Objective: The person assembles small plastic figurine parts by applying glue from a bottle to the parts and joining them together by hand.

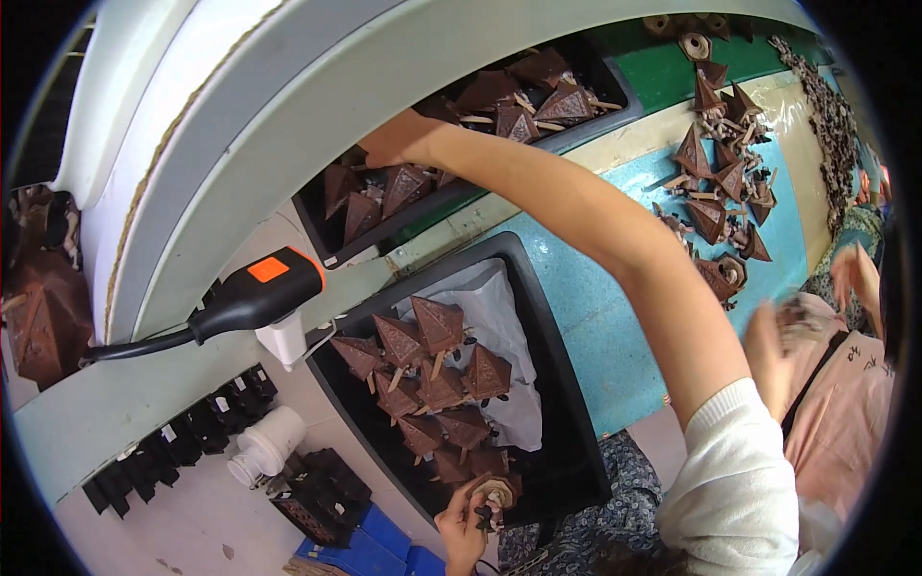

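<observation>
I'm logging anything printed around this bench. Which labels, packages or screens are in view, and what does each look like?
Orange label: a small rectangle on the black tool handle lying on the bench edge, left of centre.
White tags: small squares on a row of black parts, lower left.
Blue boxes: flat rectangles, bottom centre.
No screens show.

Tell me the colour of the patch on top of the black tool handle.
Orange: the patch sits on the black tool handle, seen clearly in the head view.

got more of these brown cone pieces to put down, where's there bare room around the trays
Bare teal floor lies between the near tray and the loose pile. White lining shows at that tray's far end. The far tray is crowded.
</observation>
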`<state>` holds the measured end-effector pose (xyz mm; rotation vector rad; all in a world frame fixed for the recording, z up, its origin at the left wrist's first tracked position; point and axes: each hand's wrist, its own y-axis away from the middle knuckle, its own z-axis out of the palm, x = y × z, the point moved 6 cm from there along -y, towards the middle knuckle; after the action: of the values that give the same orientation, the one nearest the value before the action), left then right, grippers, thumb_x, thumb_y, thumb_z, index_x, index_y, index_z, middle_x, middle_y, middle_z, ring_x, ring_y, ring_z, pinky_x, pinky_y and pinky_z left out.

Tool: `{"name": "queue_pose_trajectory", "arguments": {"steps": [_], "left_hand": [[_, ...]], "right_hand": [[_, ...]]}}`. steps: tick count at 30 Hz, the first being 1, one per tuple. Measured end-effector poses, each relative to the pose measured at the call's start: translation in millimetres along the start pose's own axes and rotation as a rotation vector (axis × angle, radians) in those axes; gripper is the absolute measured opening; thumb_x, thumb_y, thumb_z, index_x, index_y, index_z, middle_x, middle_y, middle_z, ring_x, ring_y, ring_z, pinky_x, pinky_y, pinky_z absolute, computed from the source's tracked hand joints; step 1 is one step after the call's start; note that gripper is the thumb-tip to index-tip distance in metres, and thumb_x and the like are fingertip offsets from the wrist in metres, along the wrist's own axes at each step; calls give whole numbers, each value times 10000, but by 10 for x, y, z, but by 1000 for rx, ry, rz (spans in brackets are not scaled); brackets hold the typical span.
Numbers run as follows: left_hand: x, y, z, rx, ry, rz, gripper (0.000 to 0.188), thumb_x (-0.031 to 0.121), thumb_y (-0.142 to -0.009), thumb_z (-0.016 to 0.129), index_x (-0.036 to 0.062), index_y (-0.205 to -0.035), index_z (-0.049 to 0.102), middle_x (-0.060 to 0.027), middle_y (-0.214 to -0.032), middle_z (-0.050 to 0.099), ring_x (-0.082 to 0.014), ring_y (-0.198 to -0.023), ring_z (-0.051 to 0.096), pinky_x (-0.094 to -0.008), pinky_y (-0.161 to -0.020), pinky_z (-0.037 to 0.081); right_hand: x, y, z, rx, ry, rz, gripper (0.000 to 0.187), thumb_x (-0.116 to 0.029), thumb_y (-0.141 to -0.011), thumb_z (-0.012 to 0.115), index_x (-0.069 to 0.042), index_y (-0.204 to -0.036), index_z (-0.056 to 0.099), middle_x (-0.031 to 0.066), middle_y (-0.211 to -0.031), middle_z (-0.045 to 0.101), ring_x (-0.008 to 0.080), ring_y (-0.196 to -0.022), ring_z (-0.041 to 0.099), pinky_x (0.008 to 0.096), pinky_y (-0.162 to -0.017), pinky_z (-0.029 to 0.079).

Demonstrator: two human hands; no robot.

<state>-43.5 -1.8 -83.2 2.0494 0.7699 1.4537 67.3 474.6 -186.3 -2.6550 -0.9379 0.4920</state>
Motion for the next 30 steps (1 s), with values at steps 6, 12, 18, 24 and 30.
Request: {"name": "queue_pose_trajectory", "arguments": {"steps": [6, 12, 18, 24, 30], "left_hand": [[-159, -37, -34, -40, -46, 34, 225, 81, -953, 525, -62, -1105, 609, -33, -730, 624, -80, -652, 567, -210, -578, 447], [-243, -4, -89, 5, 35, -63, 235, 87, -939, 541, -61, -1105, 617, -49, -759, 636, -81, -679, 578, -212, -613, 458], [-93, -30, -45, 21, -64, 133, 544, 477, -942, 520, 10, -1214, 590, -3, -680, 574, -48, -534, 476, -235, -486, 402], [-5, -6, -37, 15, -34, 149, 549, 466, -937, 533, 0, -1223, 577, -8, -697, 583, -59, -540, 491, -232, -498, 412], [-138, 28, -62, 33, 82, 54, 494, 395, -953, 540, -29, -1204, 570, -22, -812, 603, -70, -607, 509, -233, -535, 422]], "right_hand": [[-192, -7, -101, -106, -75, -135, 359, -242, -668, 730, -76, -982, 675, 131, -1093, 564, 313, -1122, 472, 436, -830, 492], [-458, -168, 507, -27, -121, -168, 376, -253, -710, 721, -94, -1043, 652, 138, -1130, 576, 287, -1085, 533, 406, -801, 460], [-356, -291, 687, 224, 42, -52, 240, -133, -758, 659, -98, -995, 651, 147, -967, 637, 294, -976, 621, 425, -795, 475], [-215, -658, 520, -696, -470, -53, 451, -244, -698, 718, -88, -1115, 644, 152, -1073, 650, 303, -1025, 612, 462, -880, 460], [-1, -1084, 503, 144, -79, -14, 711, -362, -640, 792, -94, -1257, 560, 154, -1189, 603, 331, -1134, 553, 472, -954, 425]]}}
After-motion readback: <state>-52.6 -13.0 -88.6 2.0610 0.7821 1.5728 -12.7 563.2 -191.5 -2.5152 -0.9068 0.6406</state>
